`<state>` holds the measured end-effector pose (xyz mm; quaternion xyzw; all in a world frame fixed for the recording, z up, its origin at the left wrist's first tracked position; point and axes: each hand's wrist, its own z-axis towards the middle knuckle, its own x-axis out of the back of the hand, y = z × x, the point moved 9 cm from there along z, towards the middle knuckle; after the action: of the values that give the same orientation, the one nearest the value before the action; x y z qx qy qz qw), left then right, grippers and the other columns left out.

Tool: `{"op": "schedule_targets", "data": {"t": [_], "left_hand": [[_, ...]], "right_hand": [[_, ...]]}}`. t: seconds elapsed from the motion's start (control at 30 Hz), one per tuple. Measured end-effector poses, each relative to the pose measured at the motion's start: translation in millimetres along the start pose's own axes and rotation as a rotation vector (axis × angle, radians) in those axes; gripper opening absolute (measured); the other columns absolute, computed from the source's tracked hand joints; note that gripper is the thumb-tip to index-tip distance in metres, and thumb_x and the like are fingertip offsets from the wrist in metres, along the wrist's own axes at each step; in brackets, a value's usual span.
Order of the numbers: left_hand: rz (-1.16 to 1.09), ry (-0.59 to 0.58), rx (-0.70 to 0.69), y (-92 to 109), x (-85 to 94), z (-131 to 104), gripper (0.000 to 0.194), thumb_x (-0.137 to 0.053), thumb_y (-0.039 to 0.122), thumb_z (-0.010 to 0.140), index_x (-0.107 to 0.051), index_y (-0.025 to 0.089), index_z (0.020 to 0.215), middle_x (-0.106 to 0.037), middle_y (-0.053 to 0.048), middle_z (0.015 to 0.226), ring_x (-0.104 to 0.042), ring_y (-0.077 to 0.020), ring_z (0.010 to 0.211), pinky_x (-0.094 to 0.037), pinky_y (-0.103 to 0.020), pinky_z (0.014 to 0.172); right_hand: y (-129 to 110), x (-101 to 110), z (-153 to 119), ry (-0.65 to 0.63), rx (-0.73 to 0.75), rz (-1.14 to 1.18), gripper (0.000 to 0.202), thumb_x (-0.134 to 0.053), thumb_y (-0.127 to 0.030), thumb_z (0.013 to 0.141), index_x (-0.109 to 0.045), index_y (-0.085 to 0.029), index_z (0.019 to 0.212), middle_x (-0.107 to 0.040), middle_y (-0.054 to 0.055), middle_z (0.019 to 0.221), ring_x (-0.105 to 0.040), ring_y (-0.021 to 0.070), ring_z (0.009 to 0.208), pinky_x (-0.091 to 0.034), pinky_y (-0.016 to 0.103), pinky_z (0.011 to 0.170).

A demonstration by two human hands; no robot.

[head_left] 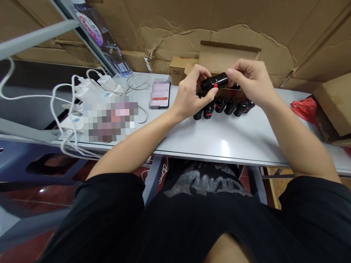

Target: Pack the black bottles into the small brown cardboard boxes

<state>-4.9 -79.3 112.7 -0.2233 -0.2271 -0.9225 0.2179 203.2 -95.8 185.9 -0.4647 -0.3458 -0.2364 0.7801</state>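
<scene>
Above the back of the white table, a glossy black cylinder with a red mark lies tilted between my hands. My left hand grips its left end between thumb and fingers. At the other end, the thumb and fingers of my right hand pinch it. Several similar black cylinders with red marks are clustered on the table just below and behind my hands. Behind them is an open cardboard box with its flap raised; my hands partly hide it. The exact kind of the black pieces cannot be made out.
To the left lie a phone, white cables, and a power strip full of chargers. A water bottle leans by the metal shelf post. A small carton stands behind; a red plastic bag and larger box are right.
</scene>
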Motion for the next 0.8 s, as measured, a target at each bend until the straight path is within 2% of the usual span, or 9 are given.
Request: {"op": "schedule_targets", "data": {"t": [0.07,0.13,0.23,0.3,0.4,0.5,0.7,0.8], "left_hand": [[0.052,-0.048,-0.044,9,2.7,1,0.050,-0.053,0.066,0.127,-0.071,0.029,0.156,-0.082,-0.015,0.135,-0.086,-0.0389,0.133,-0.073,-0.072,0.120],[0.101,-0.141,-0.114,24,0.6,0,0.043,-0.060,0.057,0.124,-0.076,0.030,0.154,-0.085,-0.016,0.135,-0.084,-0.0420,0.137,-0.070,-0.077,0.124],[0.118,-0.278,-0.225,49,-7.9,-5,0.042,-0.071,0.047,0.120,-0.077,0.030,0.157,-0.089,-0.015,0.137,-0.084,-0.0436,0.138,-0.069,-0.077,0.125],[0.108,-0.340,-0.280,61,-14.8,-11,0.044,-0.075,0.039,0.117,-0.077,0.026,0.159,-0.090,-0.016,0.140,-0.083,-0.0427,0.138,-0.070,-0.071,0.123],[0.124,-0.406,-0.345,70,-25.9,-18,0.034,-0.078,0.032,0.116,-0.082,0.021,0.148,-0.091,-0.018,0.135,-0.083,-0.0411,0.136,-0.068,-0.063,0.121],[0.143,-0.462,-0.390,72,-36.2,-24,0.028,-0.079,0.032,0.117,-0.086,0.022,0.142,-0.093,-0.016,0.130,-0.083,-0.0401,0.134,-0.064,-0.061,0.122],[0.168,-0.489,-0.358,63,-43.6,-26,0.045,-0.087,0.028,0.115,-0.087,0.023,0.160,-0.092,-0.020,0.144,-0.081,-0.0429,0.143,-0.061,-0.063,0.126],[0.193,-0.471,-0.342,61,-40.6,-24,0.052,-0.086,0.024,0.115,-0.084,0.022,0.168,-0.087,-0.024,0.150,-0.079,-0.0454,0.145,-0.064,-0.064,0.121]], "right_hand": [[12,0,5,-0.059,-0.012,-0.201,0.080,-0.051,-0.101,0.117,-0.086,-0.049,0.167,-0.094,0.011,0.136,-0.075,0.0492,0.147,-0.061,0.068,0.122],[28,-7,12,-0.130,0.012,-0.348,0.085,-0.040,-0.094,0.122,-0.078,-0.048,0.183,-0.091,0.012,0.150,-0.066,0.0493,0.163,-0.055,0.069,0.132],[49,-23,20,-0.180,0.092,-0.406,0.091,-0.027,-0.076,0.128,-0.078,-0.029,0.187,-0.080,0.021,0.175,-0.065,0.0512,0.170,-0.051,0.072,0.138],[60,-35,24,-0.207,0.125,-0.432,0.090,-0.024,-0.070,0.130,-0.080,-0.024,0.184,-0.077,0.023,0.181,-0.066,0.0507,0.172,-0.048,0.072,0.142],[68,-47,25,-0.266,0.151,-0.473,0.089,-0.020,-0.069,0.132,-0.079,-0.026,0.184,-0.079,0.022,0.180,-0.065,0.0501,0.174,-0.042,0.074,0.145],[74,-52,27,-0.319,0.145,-0.510,0.094,-0.015,-0.073,0.132,-0.081,-0.028,0.182,-0.083,0.022,0.173,-0.067,0.0519,0.170,-0.040,0.077,0.145],[78,-52,31,-0.318,0.138,-0.491,0.100,-0.012,-0.078,0.131,-0.083,-0.026,0.178,-0.085,0.024,0.166,-0.069,0.0548,0.163,-0.039,0.078,0.143],[70,-40,29,-0.266,0.130,-0.463,0.095,-0.013,-0.077,0.132,-0.082,-0.030,0.177,-0.085,0.022,0.167,-0.068,0.0546,0.164,-0.040,0.076,0.141]]}}
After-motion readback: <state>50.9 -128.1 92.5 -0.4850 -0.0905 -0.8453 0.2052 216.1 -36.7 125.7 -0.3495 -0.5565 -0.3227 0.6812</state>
